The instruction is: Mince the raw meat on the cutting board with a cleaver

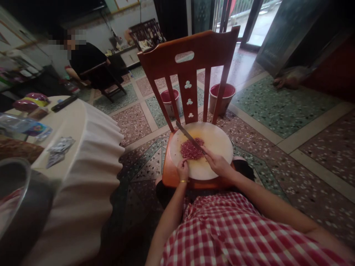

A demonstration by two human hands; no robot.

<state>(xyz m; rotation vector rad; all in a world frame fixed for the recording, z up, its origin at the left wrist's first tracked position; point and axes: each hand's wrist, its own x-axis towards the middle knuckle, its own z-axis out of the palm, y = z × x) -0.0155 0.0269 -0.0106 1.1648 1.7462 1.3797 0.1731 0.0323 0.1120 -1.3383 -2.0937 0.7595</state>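
Note:
My right hand is wrapped round the handle of a kitchen knife. The blade slants up to the left, over a heap of chopped red meat. Under the heap lies a round, pale cutting board, set on the seat of a wooden chair. At the near left edge of the meat, my left hand rests with its fingers curled in. Whether anything is inside those fingers is hidden. A gold-coloured bracelet circles the left wrist.
Two buckets with red insides stand behind the chair. To the left, a cloth-covered table carries a large metal pot, a plastic bottle and small packets. A person sits farther back.

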